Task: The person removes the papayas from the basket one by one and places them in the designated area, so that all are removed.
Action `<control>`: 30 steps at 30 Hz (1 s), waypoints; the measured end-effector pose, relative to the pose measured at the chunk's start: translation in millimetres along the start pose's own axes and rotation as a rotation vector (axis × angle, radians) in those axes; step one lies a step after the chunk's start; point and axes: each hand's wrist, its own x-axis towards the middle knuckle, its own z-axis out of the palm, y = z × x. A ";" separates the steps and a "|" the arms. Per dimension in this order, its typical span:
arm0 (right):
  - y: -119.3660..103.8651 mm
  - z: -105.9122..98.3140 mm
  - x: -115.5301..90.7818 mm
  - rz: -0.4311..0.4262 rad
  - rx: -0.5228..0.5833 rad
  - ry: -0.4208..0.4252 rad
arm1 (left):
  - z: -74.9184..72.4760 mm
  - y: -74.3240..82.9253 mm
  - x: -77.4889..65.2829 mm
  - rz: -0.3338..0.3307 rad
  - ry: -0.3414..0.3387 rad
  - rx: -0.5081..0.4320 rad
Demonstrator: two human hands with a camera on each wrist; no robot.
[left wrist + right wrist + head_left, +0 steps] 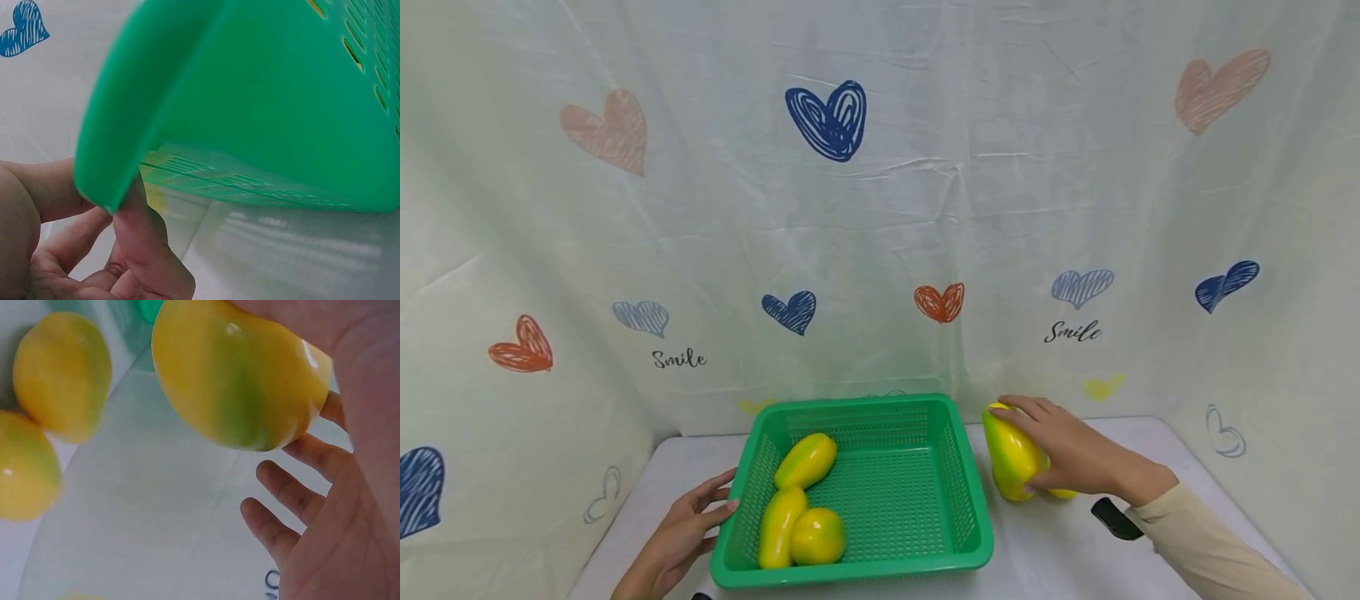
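Note:
A green plastic basket [910, 575] with perforated walls stands on the white table. Its left rim is pinched by my left hand [681, 533]; the left wrist view shows the thumb and a finger [150, 250] at the rim's lip [119, 137]. Inside, along the left side, lie three glossy yellow mangoes, including a long one [805, 461] and a rounder one [817, 536]. Right of the basket, my right hand [1063, 442] grips a large yellow-green mango [1013, 454] between thumb and fingers. In the right wrist view, two more mangoes [62, 375] lie beside it.
A pale curtain [880, 233] printed with hearts and "Smile" hangs right behind the table and around its sides. The white tabletop [1037, 558] extends to the right of the basket. A dark strap piece [1116, 518] is at my right wrist.

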 end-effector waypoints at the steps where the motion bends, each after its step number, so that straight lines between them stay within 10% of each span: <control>1: 2.3 0.0 -2.8 0.008 0.001 0.002 | 0.2 0.0 -0.4 0.002 0.000 0.000; 30: 73.0 1.1 -70.3 0.264 -0.013 0.000 | 0.4 -0.1 0.0 0.009 -0.004 -0.008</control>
